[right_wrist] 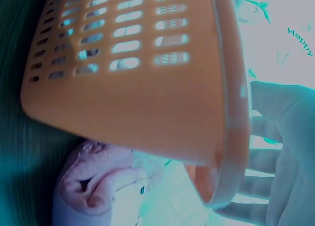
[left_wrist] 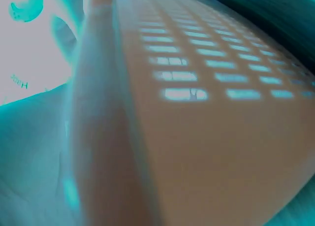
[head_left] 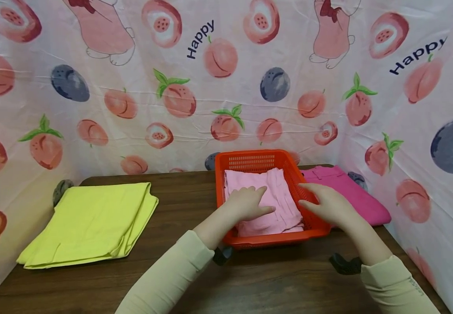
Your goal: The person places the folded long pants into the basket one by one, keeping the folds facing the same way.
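An orange-red plastic basket (head_left: 277,239) with slotted walls stands on the table, holding folded light pink clothing (head_left: 263,218). Over the left part of this clothing is my left hand (head_left: 246,203), thumb apart from its fingers and nothing gripped. My right hand (head_left: 326,203) reaches over the basket's right rim, fingers loosely extended and thumb apart. In the right wrist view, the fingers of that hand (right_wrist: 290,152) lie along the outer edge of the basket rim (right_wrist: 234,113). The left wrist view is filled by the basket wall (left_wrist: 211,147); the left hand itself is outside it.
Folded yellow clothing (head_left: 93,222) lies at the left of the brown table (head_left: 183,196). Folded magenta clothing (head_left: 352,196) lies right of the basket, partly behind my right hand. A fruit-printed sheet (head_left: 234,87) encloses the back and sides.
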The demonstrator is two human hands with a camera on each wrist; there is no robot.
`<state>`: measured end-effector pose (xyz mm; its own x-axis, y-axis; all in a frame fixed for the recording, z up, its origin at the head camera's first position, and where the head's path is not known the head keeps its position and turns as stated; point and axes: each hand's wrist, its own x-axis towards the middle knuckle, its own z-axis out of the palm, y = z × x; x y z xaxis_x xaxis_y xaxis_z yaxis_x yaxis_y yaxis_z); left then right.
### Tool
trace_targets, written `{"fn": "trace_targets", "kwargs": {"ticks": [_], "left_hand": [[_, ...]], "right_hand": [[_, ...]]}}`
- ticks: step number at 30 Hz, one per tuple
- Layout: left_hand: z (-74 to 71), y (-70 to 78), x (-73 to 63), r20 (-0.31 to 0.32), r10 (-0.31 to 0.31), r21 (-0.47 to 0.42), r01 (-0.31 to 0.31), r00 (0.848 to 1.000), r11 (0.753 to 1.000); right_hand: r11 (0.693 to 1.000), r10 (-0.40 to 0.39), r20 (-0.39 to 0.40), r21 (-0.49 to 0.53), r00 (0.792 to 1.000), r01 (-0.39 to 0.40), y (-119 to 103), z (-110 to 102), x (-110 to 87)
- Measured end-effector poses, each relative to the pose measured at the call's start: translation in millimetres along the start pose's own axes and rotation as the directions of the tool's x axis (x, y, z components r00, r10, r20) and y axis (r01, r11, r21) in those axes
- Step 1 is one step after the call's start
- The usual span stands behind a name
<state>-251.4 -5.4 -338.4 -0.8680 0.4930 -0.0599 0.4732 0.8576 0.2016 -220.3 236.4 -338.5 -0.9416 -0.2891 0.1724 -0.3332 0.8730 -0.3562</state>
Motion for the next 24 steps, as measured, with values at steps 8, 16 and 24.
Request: {"fn": "trace_targets", "kwargs": {"ticks": [8,16,24], "left_hand": [[1.6,20.9,-6.6,-0.05,-0.009,0.034,0.011,0.999,0.999],[12.2,41.6,-2.7,-0.07,0.006,0.059,-0.001,0.998,0.998],[18.0,64.0,0.3,-0.047,0.005,0.066,-0.002,0.999,0.998]], "right_hand": [[0.997,0.001,-0.006,-0.076,1.0,-0.001,8.4,-3.9,-7.3],[0.991,0.052,0.018,-0.121,0.998,-0.05,15.6,-9.3,-10.4],[0.983,0.108,0.046,-0.151,0.993,-0.1,27.1,-12.0,-15.9]]}}
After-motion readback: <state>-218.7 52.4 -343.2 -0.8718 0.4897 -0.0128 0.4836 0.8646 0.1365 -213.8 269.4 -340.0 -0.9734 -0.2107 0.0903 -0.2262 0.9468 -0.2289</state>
